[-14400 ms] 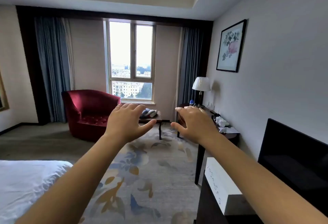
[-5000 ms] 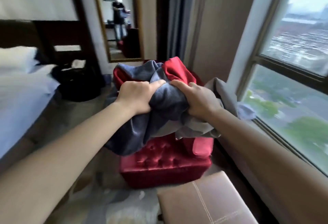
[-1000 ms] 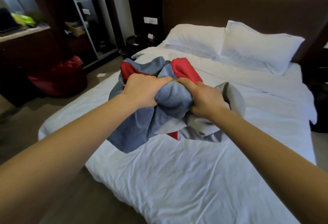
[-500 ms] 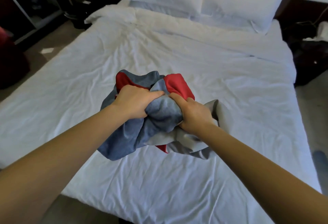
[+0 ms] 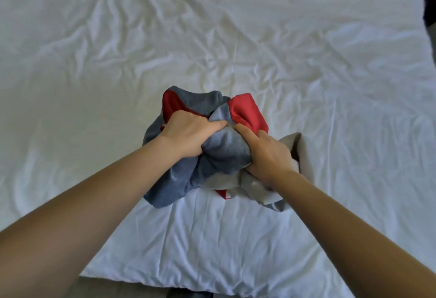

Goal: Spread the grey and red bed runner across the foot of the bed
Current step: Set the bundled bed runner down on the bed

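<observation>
head cam, single view | worn on your head, faces forward and steeply down over the near edge of the bed (image 5: 306,62) | close range: your left hand (image 5: 188,132) and right hand (image 5: 269,154) sit mid-frame, bed fills nearly all

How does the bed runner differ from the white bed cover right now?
Colour: the bed runner is grey and red, while the white bed cover is plain white.
Pose: the bed runner is bunched into a ball, while the white bed cover lies spread out flat.
Hold: the left hand and the right hand both grip the bed runner, and neither grips the white bed cover.
Shared: both are soft, creased fabric.
</observation>
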Tool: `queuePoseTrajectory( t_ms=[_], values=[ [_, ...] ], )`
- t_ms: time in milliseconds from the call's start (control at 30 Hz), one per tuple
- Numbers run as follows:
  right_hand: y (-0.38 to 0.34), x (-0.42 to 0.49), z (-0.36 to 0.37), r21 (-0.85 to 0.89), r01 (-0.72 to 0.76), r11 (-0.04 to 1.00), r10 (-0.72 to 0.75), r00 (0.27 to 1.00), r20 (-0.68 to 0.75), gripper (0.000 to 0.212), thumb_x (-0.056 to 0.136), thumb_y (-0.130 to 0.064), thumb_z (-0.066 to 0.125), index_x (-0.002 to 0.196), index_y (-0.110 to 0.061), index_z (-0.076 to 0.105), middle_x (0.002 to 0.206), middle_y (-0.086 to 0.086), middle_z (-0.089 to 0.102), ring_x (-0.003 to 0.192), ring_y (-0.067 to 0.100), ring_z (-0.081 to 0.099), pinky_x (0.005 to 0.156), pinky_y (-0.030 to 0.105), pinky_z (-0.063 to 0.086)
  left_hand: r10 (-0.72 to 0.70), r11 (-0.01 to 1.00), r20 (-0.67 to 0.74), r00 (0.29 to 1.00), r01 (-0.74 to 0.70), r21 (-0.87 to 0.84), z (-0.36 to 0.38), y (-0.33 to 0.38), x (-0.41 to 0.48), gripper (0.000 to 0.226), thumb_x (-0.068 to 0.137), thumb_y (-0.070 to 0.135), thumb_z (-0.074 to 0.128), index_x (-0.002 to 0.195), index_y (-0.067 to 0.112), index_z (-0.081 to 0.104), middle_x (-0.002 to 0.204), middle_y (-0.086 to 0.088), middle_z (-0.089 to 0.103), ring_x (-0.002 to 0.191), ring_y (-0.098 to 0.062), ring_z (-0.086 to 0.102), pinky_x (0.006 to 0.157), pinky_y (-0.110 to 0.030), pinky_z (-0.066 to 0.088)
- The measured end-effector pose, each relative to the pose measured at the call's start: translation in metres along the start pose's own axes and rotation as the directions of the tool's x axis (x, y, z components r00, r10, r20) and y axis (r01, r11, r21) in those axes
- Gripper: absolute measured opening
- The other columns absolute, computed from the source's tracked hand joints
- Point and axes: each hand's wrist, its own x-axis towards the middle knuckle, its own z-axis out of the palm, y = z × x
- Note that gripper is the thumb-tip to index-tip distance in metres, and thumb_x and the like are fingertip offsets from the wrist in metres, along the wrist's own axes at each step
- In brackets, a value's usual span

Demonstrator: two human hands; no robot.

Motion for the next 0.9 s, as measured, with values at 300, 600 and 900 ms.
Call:
queuePoseTrajectory(
  t_ms=[300, 600, 900],
  values=[
    [0.012, -0.014, 0.063, -0.040, -0.197, 0.980, 0.200, 0.974, 0.107, 0.081, 0.086, -0.034, 0.059, 0.146, -0.043, 0.005, 0.114, 0.006, 0.044, 0.101, 0.030, 0.050, 0.074, 0.040, 0.050, -0.019, 0.999, -0.112, 0.994, 0.022, 0.026, 0.061, 0.020, 0.015, 0.074, 0.089, 0.033, 0.056, 0.146, 0.037, 0.009, 0.094, -0.001, 0.056, 0.076, -0.021, 0.059, 0.047, -0.027, 0.024],
    [0.018, -0.003, 0.068, -0.080, -0.198, 0.977, 0.208, 0.966, 0.152, 0.089, 0.086, -0.041, 0.059, 0.146, -0.043, -0.007, 0.120, 0.007, 0.044, 0.106, 0.028, 0.049, 0.084, 0.040, 0.048, -0.122, 0.992, -0.062, 0.991, 0.124, 0.027, 0.075, 0.033, 0.026, 0.091, 0.079, 0.036, 0.065, 0.147, 0.037, 0.004, 0.116, -0.003, 0.050, 0.109, -0.025, 0.049, 0.098, -0.044, 0.038],
    [0.045, 0.001, 0.014, -0.041, 0.160, 0.986, -0.155, 0.983, 0.095, 0.116, 0.065, -0.060, 0.074, 0.149, -0.037, -0.004, 0.147, 0.002, 0.026, 0.129, 0.020, 0.038, 0.097, 0.038, 0.043, -0.258, 0.924, -0.188, 0.948, 0.186, -0.333, 0.054, 0.069, 0.012, 0.073, 0.068, 0.050, 0.069, 0.131, 0.018, 0.051, 0.140, -0.013, 0.045, 0.125, -0.031, 0.044, 0.101, -0.041, 0.041]
  ],
)
